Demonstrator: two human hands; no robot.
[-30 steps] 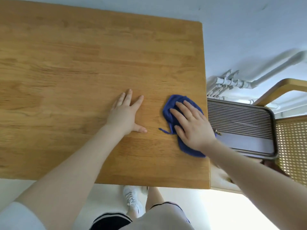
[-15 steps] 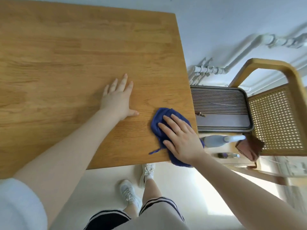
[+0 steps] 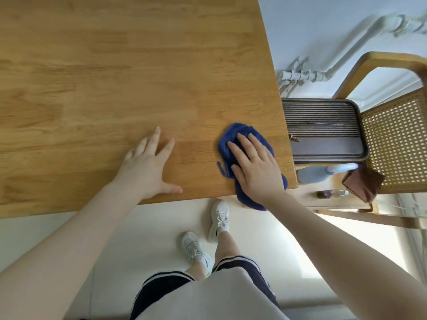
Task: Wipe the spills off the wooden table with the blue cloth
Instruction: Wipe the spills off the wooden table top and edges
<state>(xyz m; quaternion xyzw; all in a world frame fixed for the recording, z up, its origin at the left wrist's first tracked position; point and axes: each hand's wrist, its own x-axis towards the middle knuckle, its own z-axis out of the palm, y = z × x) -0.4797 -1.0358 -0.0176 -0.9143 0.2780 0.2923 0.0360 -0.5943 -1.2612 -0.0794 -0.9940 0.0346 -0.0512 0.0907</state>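
The wooden table (image 3: 115, 77) fills the upper left of the head view. A crumpled blue cloth (image 3: 233, 135) lies at the table's near right corner, and its lower end hangs over the front edge. My right hand (image 3: 254, 167) presses flat on the cloth with straight fingers. My left hand (image 3: 149, 167) rests flat on the bare wood to the left of the cloth, fingers spread. No spill shows on the wood.
A dark ribbed tray (image 3: 323, 130) sits right of the table, beside a wooden chair with a cane back (image 3: 397, 144). A spray bottle (image 3: 323, 174) and a brown cloth (image 3: 362, 181) lie below the tray. My legs and white shoes (image 3: 219, 218) stand on the pale floor.
My right hand has slid the blue cloth toward the front edge and right corner of the table. The cloth's end now hangs over the edge. My left hand stays flat.
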